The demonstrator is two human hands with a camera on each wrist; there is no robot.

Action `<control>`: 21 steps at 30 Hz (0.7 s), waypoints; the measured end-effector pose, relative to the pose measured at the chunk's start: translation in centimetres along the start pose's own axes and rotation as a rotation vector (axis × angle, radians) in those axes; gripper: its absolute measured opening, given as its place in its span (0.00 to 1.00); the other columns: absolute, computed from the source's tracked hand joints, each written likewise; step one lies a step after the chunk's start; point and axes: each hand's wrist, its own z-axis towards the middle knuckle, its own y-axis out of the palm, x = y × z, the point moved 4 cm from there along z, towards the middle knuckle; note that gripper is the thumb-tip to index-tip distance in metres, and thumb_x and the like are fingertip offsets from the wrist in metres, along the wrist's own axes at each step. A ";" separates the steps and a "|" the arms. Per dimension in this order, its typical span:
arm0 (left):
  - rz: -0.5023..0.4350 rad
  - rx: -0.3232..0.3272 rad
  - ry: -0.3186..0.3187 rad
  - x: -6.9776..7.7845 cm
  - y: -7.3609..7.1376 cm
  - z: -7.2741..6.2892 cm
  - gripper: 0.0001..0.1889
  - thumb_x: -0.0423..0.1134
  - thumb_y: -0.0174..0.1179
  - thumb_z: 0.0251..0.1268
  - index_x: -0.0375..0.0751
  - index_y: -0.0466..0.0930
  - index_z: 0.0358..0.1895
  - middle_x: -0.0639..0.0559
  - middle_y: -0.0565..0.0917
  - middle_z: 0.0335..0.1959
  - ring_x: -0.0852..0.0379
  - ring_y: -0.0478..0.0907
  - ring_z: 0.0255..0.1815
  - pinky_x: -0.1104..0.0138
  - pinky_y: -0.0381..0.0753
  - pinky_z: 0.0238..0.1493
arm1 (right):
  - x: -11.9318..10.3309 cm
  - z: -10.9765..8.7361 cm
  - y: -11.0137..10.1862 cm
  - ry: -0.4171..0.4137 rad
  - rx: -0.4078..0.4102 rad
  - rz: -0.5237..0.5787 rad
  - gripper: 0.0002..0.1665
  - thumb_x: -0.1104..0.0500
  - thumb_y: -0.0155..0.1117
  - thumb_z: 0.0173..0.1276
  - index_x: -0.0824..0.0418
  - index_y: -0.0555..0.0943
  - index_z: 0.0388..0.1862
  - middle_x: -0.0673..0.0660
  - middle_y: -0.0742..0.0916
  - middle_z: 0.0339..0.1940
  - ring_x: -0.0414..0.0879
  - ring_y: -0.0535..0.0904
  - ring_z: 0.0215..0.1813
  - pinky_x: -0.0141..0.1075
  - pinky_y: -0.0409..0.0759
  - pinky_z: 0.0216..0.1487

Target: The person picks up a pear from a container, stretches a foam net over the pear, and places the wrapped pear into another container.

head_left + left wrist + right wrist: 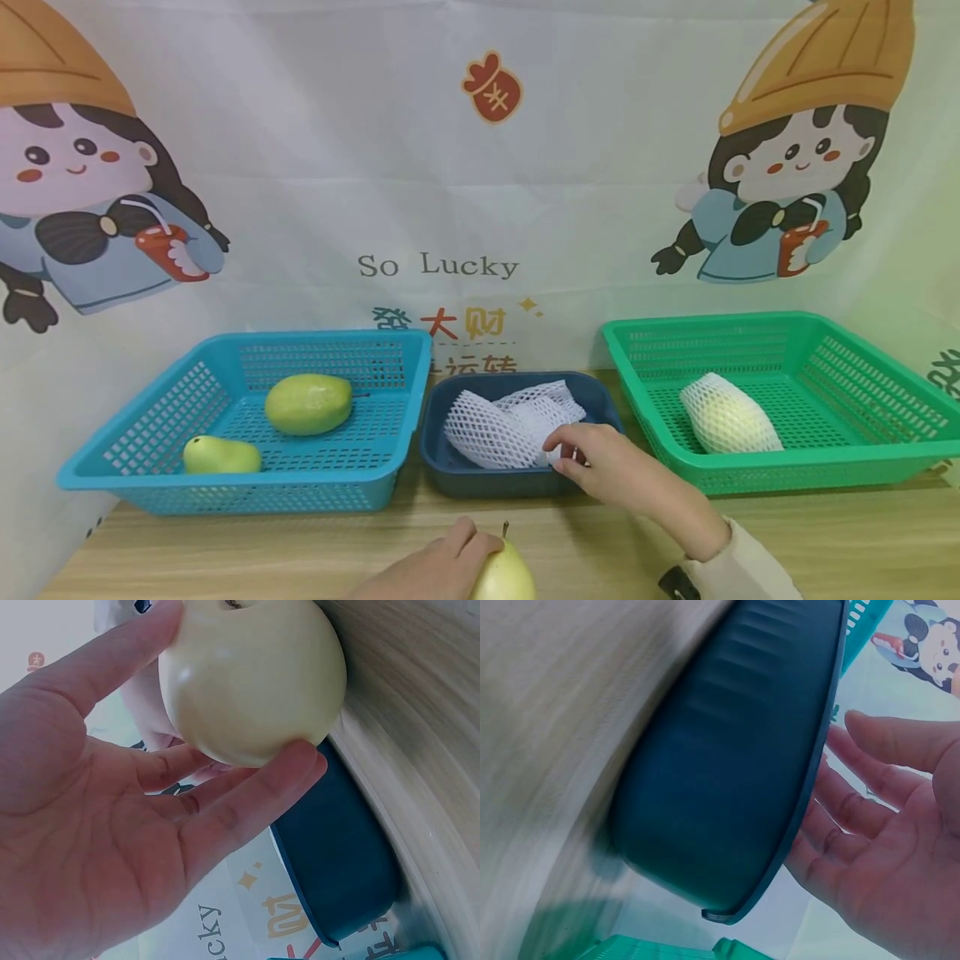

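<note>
A yellow pear [506, 577] with a brown stem is at the bottom centre of the head view. My left hand [444, 567] grips it, and the left wrist view shows thumb and fingers around the pear [255, 682], close to the tabletop. My right hand [606, 467] reaches over the right front rim of a navy bin [502, 483], thumb and index finger apart. White foam nets [487, 429] lie in the bin right by its fingertips; whether they touch is unclear. In the right wrist view the right hand [885, 817] is loosely bent beyond the bin's rim, with nothing visible in it.
Left of the bin, a blue basket [262, 492] contains a green papaya-like fruit [309, 405] and a green pear [222, 456]. To the right, a green basket [825, 465] contains a fruit in a foam net [729, 417]. A printed cloth [570, 208] hangs behind the wooden table [262, 554].
</note>
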 end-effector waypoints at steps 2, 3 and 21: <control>-0.006 -0.004 -0.010 0.1 0.0 0.0 0.30 0.56 0.62 0.53 0.41 0.68 0.54 0.56 0.65 0.38 0.69 0.64 0.29 0.74 0.72 0.34 | -0.2 0.1 -0.2 0.005 0.036 -0.006 0.08 0.63 0.60 0.64 0.61 0.80 0.41 0.46 0.79 0.26 0.37 0.72 0.31 0.29 0.73 0.32; -0.012 -0.009 -0.016 0.2 0.0 0.1 0.30 0.56 0.62 0.53 0.41 0.68 0.54 0.56 0.65 0.38 0.69 0.64 0.29 0.74 0.72 0.34 | -0.3 0.2 -0.3 0.003 0.057 -0.011 0.07 0.64 0.60 0.63 0.61 0.80 0.41 0.47 0.80 0.27 0.38 0.72 0.31 0.29 0.73 0.33; -0.040 -0.063 -0.046 0.3 0.3 0.5 0.29 0.55 0.61 0.55 0.42 0.67 0.55 0.57 0.64 0.37 0.68 0.62 0.29 0.74 0.71 0.34 | -1.3 2.6 1.0 0.156 0.092 -0.037 0.15 0.61 0.64 0.60 0.60 0.78 0.46 0.59 0.81 0.46 0.54 0.74 0.52 0.48 0.73 0.53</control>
